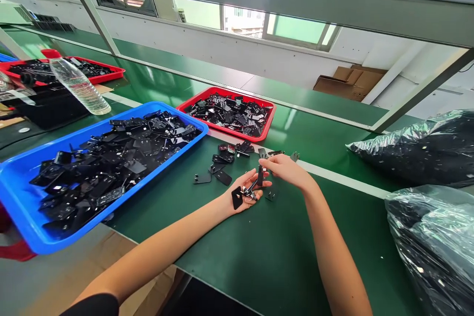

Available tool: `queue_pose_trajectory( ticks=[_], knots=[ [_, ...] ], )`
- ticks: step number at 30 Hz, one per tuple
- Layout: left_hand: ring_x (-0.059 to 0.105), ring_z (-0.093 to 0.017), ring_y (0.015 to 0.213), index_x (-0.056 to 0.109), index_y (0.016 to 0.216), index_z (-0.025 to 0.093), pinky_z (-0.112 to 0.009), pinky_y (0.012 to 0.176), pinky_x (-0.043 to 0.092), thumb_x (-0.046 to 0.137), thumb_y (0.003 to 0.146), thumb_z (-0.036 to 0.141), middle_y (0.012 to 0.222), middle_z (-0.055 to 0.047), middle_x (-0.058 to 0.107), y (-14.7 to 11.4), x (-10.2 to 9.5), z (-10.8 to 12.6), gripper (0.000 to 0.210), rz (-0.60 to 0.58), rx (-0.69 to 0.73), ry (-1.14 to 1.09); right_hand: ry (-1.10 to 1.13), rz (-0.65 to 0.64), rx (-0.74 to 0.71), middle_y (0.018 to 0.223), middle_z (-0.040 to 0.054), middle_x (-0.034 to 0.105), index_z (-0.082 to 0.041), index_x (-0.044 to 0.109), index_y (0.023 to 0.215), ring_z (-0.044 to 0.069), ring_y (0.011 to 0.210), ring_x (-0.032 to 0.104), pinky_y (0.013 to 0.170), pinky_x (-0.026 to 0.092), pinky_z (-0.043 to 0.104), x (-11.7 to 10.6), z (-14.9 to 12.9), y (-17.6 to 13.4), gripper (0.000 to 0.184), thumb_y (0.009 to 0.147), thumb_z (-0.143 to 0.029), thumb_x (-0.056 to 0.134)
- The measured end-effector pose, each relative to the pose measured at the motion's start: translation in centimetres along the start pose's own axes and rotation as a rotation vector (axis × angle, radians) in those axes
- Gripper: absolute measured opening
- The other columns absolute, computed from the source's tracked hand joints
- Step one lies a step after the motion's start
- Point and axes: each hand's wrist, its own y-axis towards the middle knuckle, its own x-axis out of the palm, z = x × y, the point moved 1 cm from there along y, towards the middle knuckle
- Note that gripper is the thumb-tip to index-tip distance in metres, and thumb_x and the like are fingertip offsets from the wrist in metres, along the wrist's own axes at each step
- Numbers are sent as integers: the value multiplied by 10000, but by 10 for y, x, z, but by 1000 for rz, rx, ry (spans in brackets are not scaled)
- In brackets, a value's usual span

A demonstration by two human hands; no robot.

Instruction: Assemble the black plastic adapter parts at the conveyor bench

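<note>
My left hand (246,190) lies palm up over the green table, its fingers curled around several small black plastic parts (237,198). Among them are a flat rounded plate and some thin pieces with shiny metal. Just above it, my right hand (283,168) pinches one black flat part (260,176) between thumb and fingers, held upright. Loose black parts (223,177) are scattered on the table behind and left of my hands. A small black piece (270,196) lies right of my left hand.
A blue tray (155,106) heaped with black parts stands at left. Behind it is a red tray (268,131) of similar parts. A water bottle (81,84) leans at far left, near another red tray (118,73). Plastic bags (433,227) of black parts sit at right.
</note>
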Motion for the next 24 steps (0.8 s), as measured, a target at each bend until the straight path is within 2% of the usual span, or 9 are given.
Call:
queue_pose_trajectory(
  ticks=[2,7,10,13,17,19,24],
  knots=[
    [541,-84,481,612,968,118,-111,279,273,471,878,305,779,-83,630,1,-1,-1,251,12,24,14,-29,-17,-2,530,-42,325,-188,343,525,91,502,281,497,223,254,4,-2,1,492,790,-597,409],
    [534,-91,460,599,920,94,-117,264,253,396,907,333,709,-64,599,0,2,-3,314,-4,22,32,-78,132,10,582,-27,446,-184,466,602,108,548,389,512,265,241,6,-1,2,438,794,-575,416],
    [538,-97,456,588,921,90,-118,258,235,383,905,379,730,-76,601,0,4,-4,354,-16,7,37,-104,58,33,601,-14,516,-183,524,631,119,566,450,528,305,241,9,-1,3,434,786,-578,433],
    [544,-96,456,573,869,96,-106,263,220,426,890,333,691,-58,575,1,4,-5,280,-7,3,33,-131,-6,38,606,-7,554,-185,577,676,127,577,479,552,330,246,10,-1,3,434,779,-586,449],
    [520,-82,454,545,806,108,-98,275,227,442,880,257,617,-18,503,2,2,-5,196,-7,-18,3,-171,19,35,578,-28,509,-203,615,809,123,553,444,526,303,241,4,-1,-1,397,754,-578,495],
    [503,-79,461,527,775,116,-94,278,218,456,871,257,613,-10,474,2,2,-5,184,-15,-30,-1,-174,-7,39,566,-32,484,-203,626,834,118,534,425,506,288,238,1,1,-2,402,749,-576,504],
    [432,-87,478,488,724,133,-95,273,190,415,865,262,597,3,384,0,2,-4,204,-136,-92,-67,-138,-132,-34,566,-30,497,-194,643,938,112,531,410,512,295,241,1,9,2,369,777,-496,505]
  ],
)
